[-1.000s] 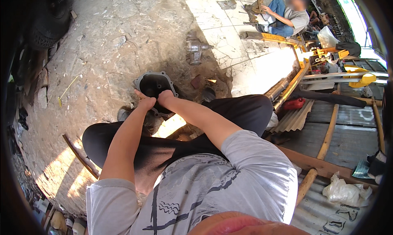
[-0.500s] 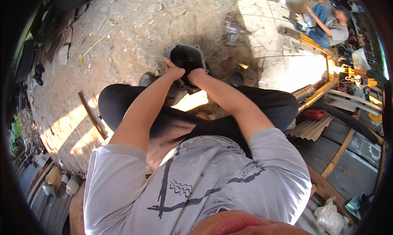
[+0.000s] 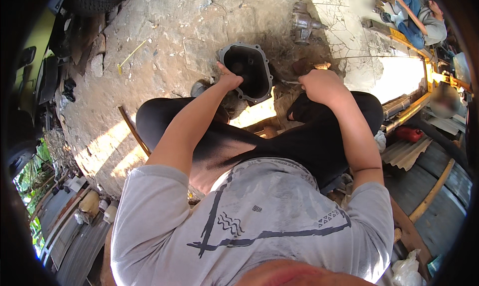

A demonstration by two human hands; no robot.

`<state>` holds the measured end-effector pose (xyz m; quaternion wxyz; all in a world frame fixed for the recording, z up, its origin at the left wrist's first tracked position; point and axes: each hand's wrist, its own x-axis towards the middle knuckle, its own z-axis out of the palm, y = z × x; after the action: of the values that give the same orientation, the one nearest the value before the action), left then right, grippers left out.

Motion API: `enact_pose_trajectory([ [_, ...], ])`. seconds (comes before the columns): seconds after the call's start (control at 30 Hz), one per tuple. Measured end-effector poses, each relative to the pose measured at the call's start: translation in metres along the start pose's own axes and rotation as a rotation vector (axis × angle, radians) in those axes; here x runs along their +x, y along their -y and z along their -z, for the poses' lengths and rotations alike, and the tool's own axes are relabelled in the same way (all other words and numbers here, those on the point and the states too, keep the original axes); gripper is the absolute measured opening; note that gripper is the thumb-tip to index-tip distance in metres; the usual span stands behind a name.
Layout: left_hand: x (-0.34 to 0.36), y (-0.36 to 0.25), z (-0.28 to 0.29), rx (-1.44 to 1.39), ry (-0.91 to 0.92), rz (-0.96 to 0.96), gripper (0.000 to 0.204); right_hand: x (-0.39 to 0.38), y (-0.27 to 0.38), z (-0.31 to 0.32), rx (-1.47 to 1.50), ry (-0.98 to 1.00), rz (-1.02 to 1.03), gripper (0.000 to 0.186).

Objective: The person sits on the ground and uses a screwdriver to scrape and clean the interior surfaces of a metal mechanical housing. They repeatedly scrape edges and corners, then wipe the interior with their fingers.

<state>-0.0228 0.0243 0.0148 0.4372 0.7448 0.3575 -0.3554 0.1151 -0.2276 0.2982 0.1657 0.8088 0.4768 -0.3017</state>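
A grey cast-metal housing (image 3: pixel 270 69), deep and dark inside, with a flanged rim and bolt holes, sits on the ground between my knees, its opening toward me. My left hand (image 3: pixel 230 78) is closed over its left wall, with the thumb inside and a finger along the outside. To the right of the housing, apart from it, my right hand (image 3: pixel 322 86) is closed around a thin, pale rod-like tool (image 3: pixel 289 82) whose tip points left at the housing. The fist hides the rest of that tool, so its exact kind does not show.
Another metal part with a stub shaft (image 3: pixel 302 24) lies farther off on the ground. A yellow strip (image 3: pixel 130 57) and a narrow bar (image 3: pixel 133 131) lie at left. Yellow metal framework (image 3: pixel 428 76), a red container (image 3: pixel 408 134) and a seated person (image 3: pixel 423 26) are at right.
My right hand has come out of the housing and moved right, now with the thin tool showing in it. My left hand stays on the wall, and the housing's dark inside shows more fully.
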Motion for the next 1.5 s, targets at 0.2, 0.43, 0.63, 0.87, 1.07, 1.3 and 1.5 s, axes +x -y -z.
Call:
enact_pose_trajectory([
  [0.2,0.009,0.021,-0.004,-0.008,-0.046,-0.030,0.135,0.004,-0.031,0.040,0.178,-0.119,0.018,0.019],
  [0.43,0.016,0.031,-0.005,-0.044,-0.115,-0.049,0.139,0.044,-0.067,0.052,0.201,-0.101,0.038,0.026],
  [0.63,0.000,0.009,0.007,-0.045,-0.105,-0.004,0.140,0.059,-0.082,0.066,0.281,-0.169,0.078,0.021],
  [0.87,-0.074,-0.056,0.008,-0.378,-0.076,0.080,0.119,0.063,-0.098,0.065,0.302,-0.142,0.100,0.021],
  [1.07,-0.070,-0.041,0.044,0.014,0.148,-0.009,0.102,0.070,-0.104,0.052,0.335,-0.224,0.128,0.025],
  [1.3,-0.101,-0.096,0.084,0.689,-0.160,-0.289,0.075,0.050,-0.096,0.053,0.285,-0.045,0.003,0.032],
  [1.5,-0.123,-0.126,0.110,0.628,-0.169,-0.354,0.082,0.078,-0.097,0.022,0.490,-0.205,-0.076,0.036],
])
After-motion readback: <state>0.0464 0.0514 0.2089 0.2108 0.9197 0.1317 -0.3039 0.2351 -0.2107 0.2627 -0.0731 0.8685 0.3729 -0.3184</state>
